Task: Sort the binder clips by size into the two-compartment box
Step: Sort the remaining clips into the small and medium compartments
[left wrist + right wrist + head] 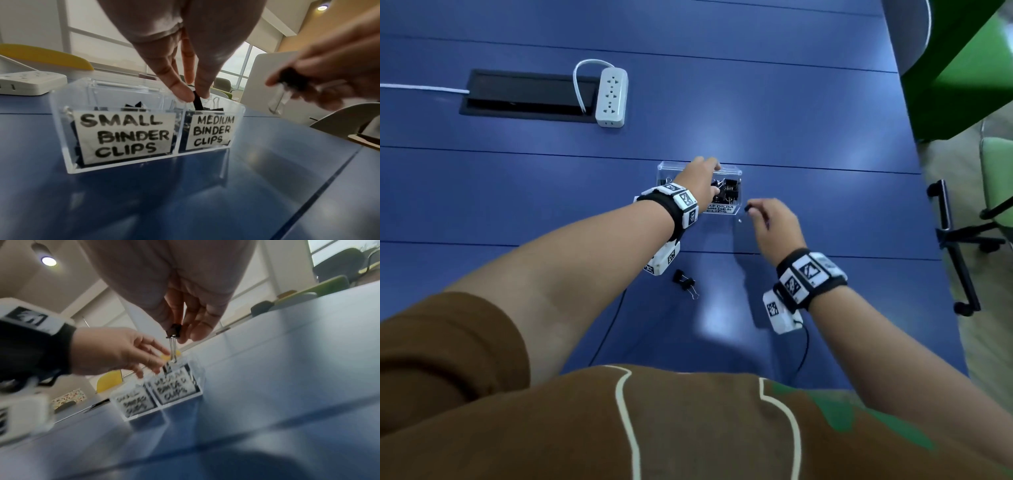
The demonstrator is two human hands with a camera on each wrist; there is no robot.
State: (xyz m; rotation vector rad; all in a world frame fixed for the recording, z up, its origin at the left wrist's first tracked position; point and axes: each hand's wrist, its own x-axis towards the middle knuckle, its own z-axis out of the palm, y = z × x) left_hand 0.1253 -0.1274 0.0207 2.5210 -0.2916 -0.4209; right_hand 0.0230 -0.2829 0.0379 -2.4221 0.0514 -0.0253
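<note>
The clear two-compartment box [123, 164] on the blue bench [808, 120] holds black clips behind "SMALL" and "MEDIUM" labels. The left hand [697, 180] pinches a black clip [197, 101] over the medium side. The right hand [774, 222] pinches a small clip [173, 331] beside the box. Two clips [685, 281] lie loose nearer the person.

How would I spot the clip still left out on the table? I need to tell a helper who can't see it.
On the blue table, find the clear two-compartment box where both hands work. Nearer the person, below the left hand, a black binder clip lies alone on the tabletop. Unlike the others, it is neither boxed nor held.
</note>
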